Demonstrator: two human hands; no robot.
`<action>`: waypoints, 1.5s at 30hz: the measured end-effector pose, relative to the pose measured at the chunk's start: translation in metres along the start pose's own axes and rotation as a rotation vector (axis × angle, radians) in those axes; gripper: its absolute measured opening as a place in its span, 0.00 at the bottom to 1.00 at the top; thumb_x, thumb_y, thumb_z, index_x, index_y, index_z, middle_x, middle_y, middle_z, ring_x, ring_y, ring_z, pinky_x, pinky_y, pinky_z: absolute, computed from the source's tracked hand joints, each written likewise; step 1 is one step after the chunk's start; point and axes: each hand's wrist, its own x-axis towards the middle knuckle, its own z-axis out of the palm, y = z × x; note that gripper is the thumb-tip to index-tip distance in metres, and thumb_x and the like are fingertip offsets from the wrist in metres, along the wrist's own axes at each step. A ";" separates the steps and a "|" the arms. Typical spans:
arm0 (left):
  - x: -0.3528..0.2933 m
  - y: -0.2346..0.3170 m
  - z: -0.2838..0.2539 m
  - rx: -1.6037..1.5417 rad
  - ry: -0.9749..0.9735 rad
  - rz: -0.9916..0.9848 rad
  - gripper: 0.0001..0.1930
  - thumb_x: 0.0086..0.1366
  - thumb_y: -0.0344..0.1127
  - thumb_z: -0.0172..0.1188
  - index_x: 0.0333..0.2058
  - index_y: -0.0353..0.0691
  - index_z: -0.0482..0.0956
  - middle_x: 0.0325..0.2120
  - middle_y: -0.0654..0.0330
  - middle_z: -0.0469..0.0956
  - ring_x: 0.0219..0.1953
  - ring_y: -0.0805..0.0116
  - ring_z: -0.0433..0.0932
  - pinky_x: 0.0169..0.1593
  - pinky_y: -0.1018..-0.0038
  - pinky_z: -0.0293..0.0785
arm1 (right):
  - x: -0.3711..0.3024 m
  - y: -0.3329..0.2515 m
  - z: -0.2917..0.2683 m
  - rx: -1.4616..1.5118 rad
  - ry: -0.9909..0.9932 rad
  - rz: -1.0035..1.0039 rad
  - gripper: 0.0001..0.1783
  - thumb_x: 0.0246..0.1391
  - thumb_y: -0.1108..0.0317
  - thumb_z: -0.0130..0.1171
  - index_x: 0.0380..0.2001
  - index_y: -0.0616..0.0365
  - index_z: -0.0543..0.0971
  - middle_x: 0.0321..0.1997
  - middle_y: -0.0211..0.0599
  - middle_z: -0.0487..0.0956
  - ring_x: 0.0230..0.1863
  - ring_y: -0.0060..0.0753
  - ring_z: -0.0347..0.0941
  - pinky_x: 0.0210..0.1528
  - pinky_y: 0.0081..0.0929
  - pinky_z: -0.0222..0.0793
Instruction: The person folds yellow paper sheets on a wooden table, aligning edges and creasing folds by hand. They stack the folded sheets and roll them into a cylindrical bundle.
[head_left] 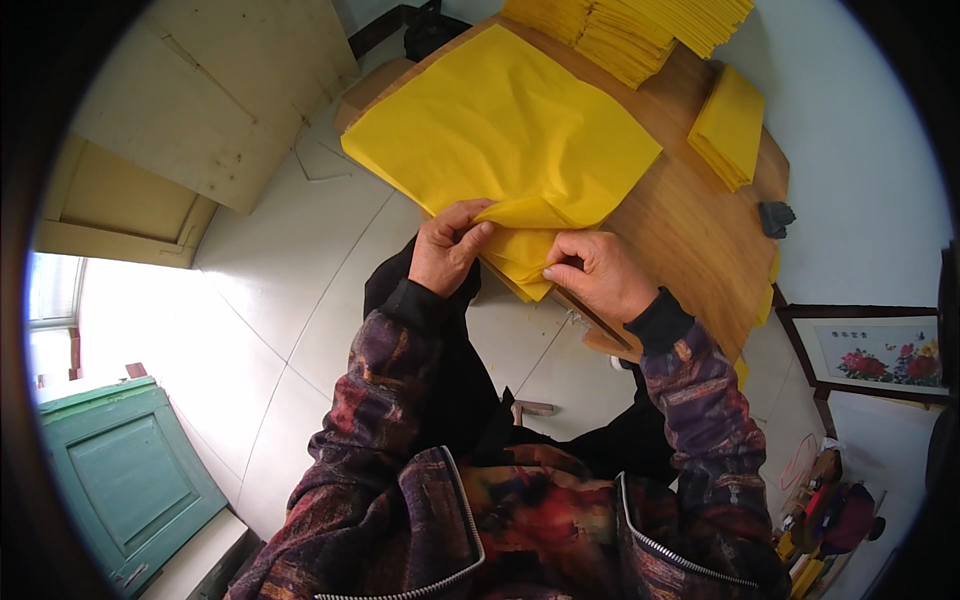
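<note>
A large yellow sheet [500, 130], thin and soft like paper or cloth, lies spread over the near left part of the wooden table. Its near edge is lifted and hangs past the table's edge toward me. My left hand [450, 245] pinches the raised edge between thumb and fingers. A little to the right, my right hand [600, 272] pinches a lower corner of the yellow material between thumb and forefinger. Between the hands the layers are bent and partly overlap, so I cannot tell how many there are.
Stacks of folded yellow sheets [630, 40] stand at the table's far side, with a smaller folded pile [728, 125] on the right. A small dark object [775, 218] sits by the right edge of the table [680, 230]. A framed flower picture [870, 350] stands at right.
</note>
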 end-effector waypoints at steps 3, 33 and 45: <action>0.000 0.000 0.000 -0.010 -0.011 -0.019 0.12 0.66 0.30 0.58 0.46 0.32 0.77 0.41 0.61 0.78 0.45 0.73 0.74 0.52 0.77 0.68 | 0.003 -0.002 -0.005 -0.035 -0.029 0.017 0.10 0.52 0.68 0.60 0.25 0.64 0.74 0.21 0.44 0.74 0.21 0.35 0.69 0.26 0.31 0.64; 0.001 0.005 0.002 0.065 0.056 -0.007 0.11 0.63 0.29 0.60 0.43 0.32 0.78 0.36 0.62 0.79 0.40 0.74 0.75 0.48 0.79 0.69 | -0.019 0.011 0.031 -0.590 0.263 -0.441 0.05 0.45 0.73 0.61 0.26 0.56 0.75 0.31 0.32 0.72 0.36 0.38 0.70 0.34 0.30 0.69; 0.000 0.002 -0.001 -0.014 0.011 -0.011 0.11 0.63 0.31 0.61 0.43 0.32 0.78 0.38 0.62 0.78 0.42 0.74 0.75 0.49 0.77 0.69 | 0.001 0.004 -0.001 -0.058 -0.068 -0.111 0.08 0.48 0.71 0.62 0.24 0.62 0.74 0.24 0.40 0.76 0.25 0.38 0.72 0.28 0.31 0.67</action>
